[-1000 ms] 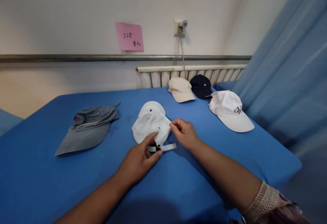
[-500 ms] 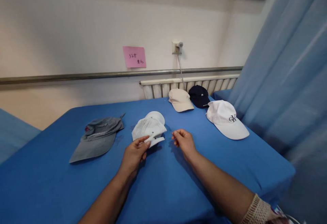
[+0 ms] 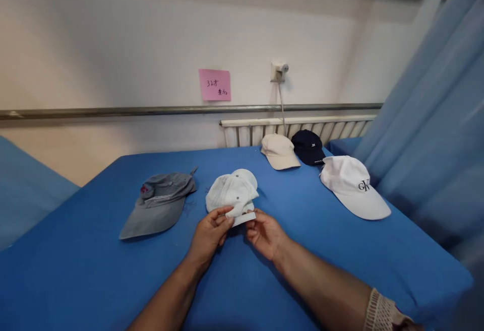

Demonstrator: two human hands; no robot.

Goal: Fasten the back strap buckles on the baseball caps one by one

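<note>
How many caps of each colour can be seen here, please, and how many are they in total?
White or whitish: 2 (held cap, far-right cap)
Grey: 1 (grey cap)
Beige: 1 (beige cap)
Navy: 1 (navy cap)
Total: 5 caps

Gap (narrow) between gray cap and pale cap

Worn on the head — looking forward and down across the table from its near edge, facing the far edge and the wall behind — near enough to show left hand and right hand close up.
</note>
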